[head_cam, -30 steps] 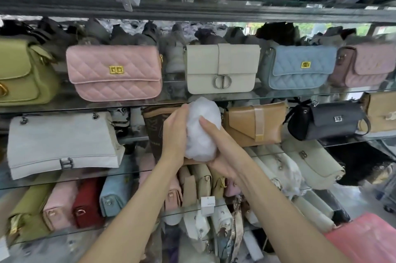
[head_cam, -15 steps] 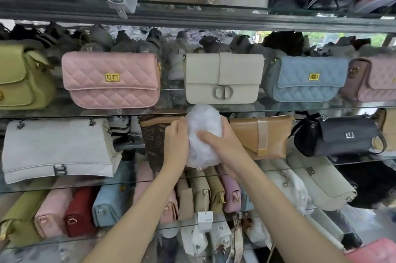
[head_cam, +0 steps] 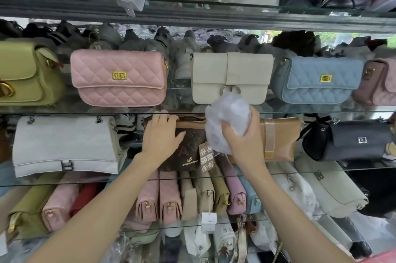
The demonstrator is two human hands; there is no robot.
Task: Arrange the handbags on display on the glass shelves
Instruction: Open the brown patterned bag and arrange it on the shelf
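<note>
A dark brown patterned handbag (head_cam: 188, 151) with a tan top edge and a hanging tag stands on the middle glass shelf (head_cam: 364, 168). My left hand (head_cam: 160, 134) rests on its upper left, fingers over the top rim. My right hand (head_cam: 242, 142) grips a crumpled ball of white plastic stuffing (head_cam: 228, 119) just right of the bag's top. A tan flap bag (head_cam: 280, 138) stands directly behind my right hand. On the shelf above sit a pink quilted bag (head_cam: 120, 78), a cream bag (head_cam: 231, 78) and a blue quilted bag (head_cam: 317, 80).
A grey-white bag (head_cam: 64, 144) stands left of the brown one, a black bag (head_cam: 351, 140) at the right. A green bag (head_cam: 23, 78) sits far left above. Several small bags (head_cam: 192, 196) are packed upright on the lower shelf. Wrapped bags fill the top shelf.
My left hand let go of the plastic ball and moved left onto the brown bag. My right hand now holds the ball alone, shifted right, uncovering the bag's front and tag.
</note>
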